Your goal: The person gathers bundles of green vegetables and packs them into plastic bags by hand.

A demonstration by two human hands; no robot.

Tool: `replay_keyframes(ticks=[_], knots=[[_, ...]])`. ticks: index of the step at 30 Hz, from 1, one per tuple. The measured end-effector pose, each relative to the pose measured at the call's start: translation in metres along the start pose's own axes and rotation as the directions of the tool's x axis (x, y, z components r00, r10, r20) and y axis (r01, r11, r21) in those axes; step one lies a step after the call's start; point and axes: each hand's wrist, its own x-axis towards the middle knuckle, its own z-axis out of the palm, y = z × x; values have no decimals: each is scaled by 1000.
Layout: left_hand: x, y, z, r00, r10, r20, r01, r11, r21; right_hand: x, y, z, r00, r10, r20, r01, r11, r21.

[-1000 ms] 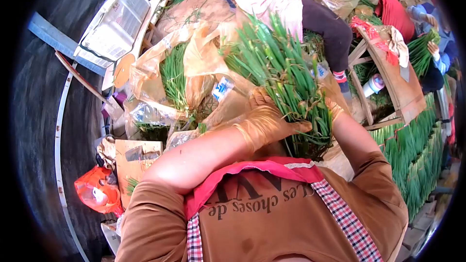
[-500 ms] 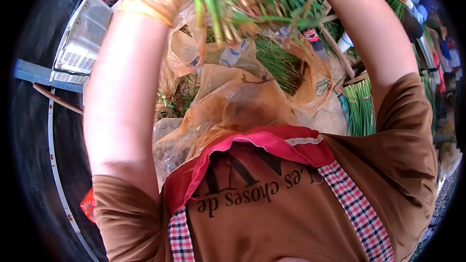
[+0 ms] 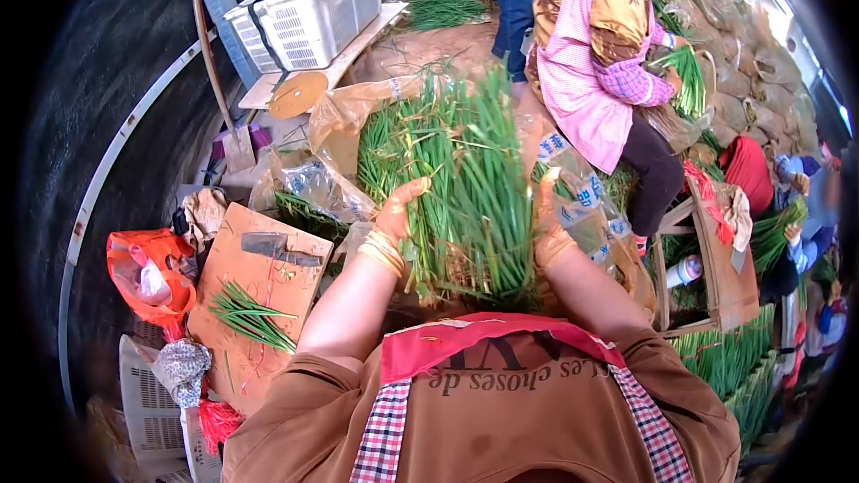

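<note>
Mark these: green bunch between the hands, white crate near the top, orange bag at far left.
Green bunch (image 3: pixel 483 201): head view, middle of the stalks.
White crate (image 3: pixel 340 16): head view, side wall.
Orange bag (image 3: pixel 123 275): head view, left side.

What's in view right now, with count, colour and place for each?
Loose bunch: one, green, centre
Plastic bags: several, tan, around the bunch
Board: one, orange-brown, lower left
Stalks: small pile, green, on the board
Carrier bag: one, orange, left
Shovel: one, brown handle, left
Crates: at least two, white, upper and lower left
Bottle: one, whitish, right
Sacks: several, tan, upper right
Bundles: many, green, lower right
Nearest co-worker: one, pink apron, upper right
Shirt: one, brown, bottom
Left fingers: some hidden, orange-gloved, bunch's left side
Right fingers: some hidden, orange-gloved, bunch's right side
</note>
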Motion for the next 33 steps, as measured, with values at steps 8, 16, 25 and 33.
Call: replay_keyframes(ticks=[8, 16, 25, 33], knots=[[12, 4, -19, 984, 168, 59, -160, 981, -112, 21, 9, -14, 999, 35, -37, -31, 994, 100], [10, 8, -18, 978, 208, -20, -208, 978, 21, 31, 11, -26, 997, 42, -65, -34, 993, 117], [10, 8, -44, 980, 6, -200, -2, 1000, 21, 57, 22, -31, 992, 111, -64, -103, 989, 110], [7, 26, -52, 909, -198, -366, 139, 974, -181, 121, 50, -36, 982, 184, -53, -188, 978, -92]])
